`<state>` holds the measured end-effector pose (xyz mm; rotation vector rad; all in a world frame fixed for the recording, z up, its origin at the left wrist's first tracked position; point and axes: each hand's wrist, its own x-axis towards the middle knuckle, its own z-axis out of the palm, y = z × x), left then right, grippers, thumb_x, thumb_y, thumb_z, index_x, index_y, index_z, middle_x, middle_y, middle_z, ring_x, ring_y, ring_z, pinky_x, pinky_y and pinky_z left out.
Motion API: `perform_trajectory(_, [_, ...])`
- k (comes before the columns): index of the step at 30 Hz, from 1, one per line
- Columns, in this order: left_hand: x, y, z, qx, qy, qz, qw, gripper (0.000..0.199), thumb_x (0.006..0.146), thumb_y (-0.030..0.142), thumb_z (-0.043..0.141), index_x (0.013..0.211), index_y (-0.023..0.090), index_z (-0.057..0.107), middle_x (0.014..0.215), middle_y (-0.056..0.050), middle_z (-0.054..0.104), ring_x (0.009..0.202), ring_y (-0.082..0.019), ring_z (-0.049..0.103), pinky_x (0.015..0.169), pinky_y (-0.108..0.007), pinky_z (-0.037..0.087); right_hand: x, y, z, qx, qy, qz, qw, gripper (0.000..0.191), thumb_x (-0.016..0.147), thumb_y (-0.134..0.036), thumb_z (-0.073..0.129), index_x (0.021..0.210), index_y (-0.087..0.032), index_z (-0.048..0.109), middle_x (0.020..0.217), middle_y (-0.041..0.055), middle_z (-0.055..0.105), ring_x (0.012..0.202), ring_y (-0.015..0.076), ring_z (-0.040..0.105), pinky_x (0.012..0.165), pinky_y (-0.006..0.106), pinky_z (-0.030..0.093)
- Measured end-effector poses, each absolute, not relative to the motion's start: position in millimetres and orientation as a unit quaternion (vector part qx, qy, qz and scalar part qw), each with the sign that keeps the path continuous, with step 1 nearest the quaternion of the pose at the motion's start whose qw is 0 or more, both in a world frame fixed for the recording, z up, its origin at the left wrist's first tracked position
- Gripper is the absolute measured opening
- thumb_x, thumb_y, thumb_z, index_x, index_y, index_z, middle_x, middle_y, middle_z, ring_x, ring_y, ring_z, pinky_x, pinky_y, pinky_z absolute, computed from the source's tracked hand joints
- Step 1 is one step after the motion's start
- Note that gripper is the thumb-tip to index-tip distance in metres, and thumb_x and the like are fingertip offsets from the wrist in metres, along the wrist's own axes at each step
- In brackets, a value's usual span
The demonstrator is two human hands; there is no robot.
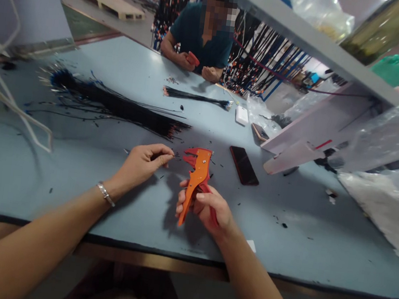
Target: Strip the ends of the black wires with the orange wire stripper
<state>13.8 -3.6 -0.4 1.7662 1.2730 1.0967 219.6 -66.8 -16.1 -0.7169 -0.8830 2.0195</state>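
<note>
My right hand is wrapped round the handles of an orange and red wire stripper, its red jaws pointing left. Just left of the jaws, my left hand pinches the end of a thin dark wire; most of it is hidden by the fingers. A thick bundle of black wires lies beyond my left hand, with coppery ends towards the stripper and blue ends at the far left. Small dark scraps are scattered on the blue-grey table around the hands.
A dark phone lies right of the stripper. Farther back are a smaller wire bundle, a white box and a person holding a red tool. White cables hang at left; a shelf post and plastic bags stand right.
</note>
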Motion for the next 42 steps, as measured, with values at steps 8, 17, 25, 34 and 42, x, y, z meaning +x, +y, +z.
perform_trajectory(8, [9.9, -2.6, 1.2, 0.680, 0.501, 0.409, 0.346, 0.024, 0.082, 0.037, 0.056, 0.086, 0.016, 0.066, 0.070, 0.000, 0.063, 0.069, -0.015, 0.056, 0.067, -0.024, 0.044, 220.9, -68.0, -17.9, -0.251, -0.369, 0.809, 0.382, 0.038, 0.075, -0.025, 0.064, 0.109, -0.010, 0.059, 0.087, 0.0080, 0.068, 0.072, 0.0223, 0.069, 0.064, 0.036, 0.056])
perform_trajectory(17, [10.0, -4.3, 1.6, 0.692, 0.490, 0.412, 0.334, 0.020, 0.082, 0.034, 0.054, 0.079, 0.016, 0.063, 0.073, -0.001, 0.063, 0.071, -0.015, 0.054, 0.068, -0.024, 0.042, 221.6, -68.5, -19.0, -0.255, -0.394, 0.799, 0.377, 0.040, 0.074, -0.024, 0.067, 0.111, -0.010, 0.059, 0.089, 0.0092, 0.069, 0.072, 0.0227, 0.070, 0.065, 0.036, 0.056])
perform_trajectory(25, [10.2, -4.9, 0.5, 0.714, 0.463, 0.400, 0.340, 0.025, 0.084, 0.036, 0.054, 0.081, 0.015, 0.066, 0.073, -0.001, 0.063, 0.069, -0.014, 0.054, 0.066, -0.023, 0.041, 222.3, -68.4, -19.4, -0.255, -0.401, 0.796, 0.375, 0.038, 0.075, -0.025, 0.067, 0.110, -0.011, 0.059, 0.089, 0.0084, 0.069, 0.072, 0.0222, 0.070, 0.066, 0.036, 0.056])
perform_trajectory(34, [10.5, -3.8, -0.3, 0.705, 0.472, 0.422, 0.320, 0.023, 0.084, 0.036, 0.056, 0.082, 0.016, 0.067, 0.077, -0.002, 0.069, 0.073, -0.016, 0.059, 0.068, -0.023, 0.045, 221.0, -69.5, -17.7, -0.262, -0.417, 0.785, 0.376, 0.038, 0.076, -0.024, 0.067, 0.110, -0.010, 0.060, 0.088, 0.0075, 0.067, 0.072, 0.0214, 0.069, 0.064, 0.034, 0.055])
perform_trajectory(42, [11.1, -4.1, -4.9, 0.726, 0.455, 0.417, 0.304, 0.022, 0.086, 0.033, 0.055, 0.086, 0.016, 0.068, 0.078, -0.002, 0.070, 0.071, -0.015, 0.060, 0.067, -0.023, 0.046, 221.1, -68.3, -20.3, -0.264, -0.432, 0.782, 0.363, 0.040, 0.076, -0.026, 0.069, 0.111, -0.010, 0.058, 0.088, 0.0080, 0.066, 0.072, 0.0205, 0.068, 0.064, 0.034, 0.055])
